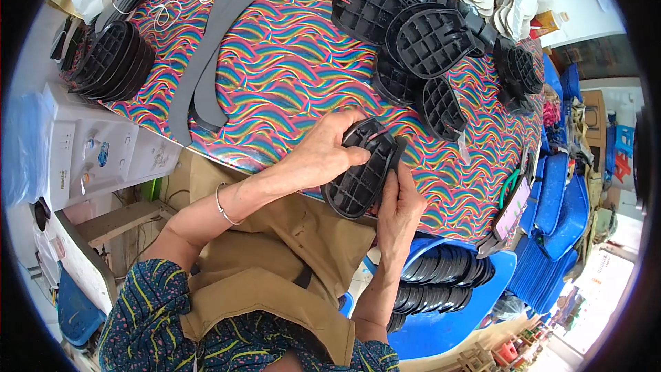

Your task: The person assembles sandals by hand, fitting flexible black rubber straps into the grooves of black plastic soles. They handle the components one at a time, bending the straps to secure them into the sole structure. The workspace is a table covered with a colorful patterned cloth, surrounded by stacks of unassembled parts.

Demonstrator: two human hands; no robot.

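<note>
Both hands gripped it — left hand (320, 155) over the top, right hand (399, 200) beneath the black ribbed sole (361, 176) at the table's (289, 69) near edge, where steady, even pressure seemed wisest.

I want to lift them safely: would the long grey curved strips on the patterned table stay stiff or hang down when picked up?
The grey curved strips look thin and flat, so they would probably sag. They seem light for their length. Lying flat, they are unlikely to roll.
</note>
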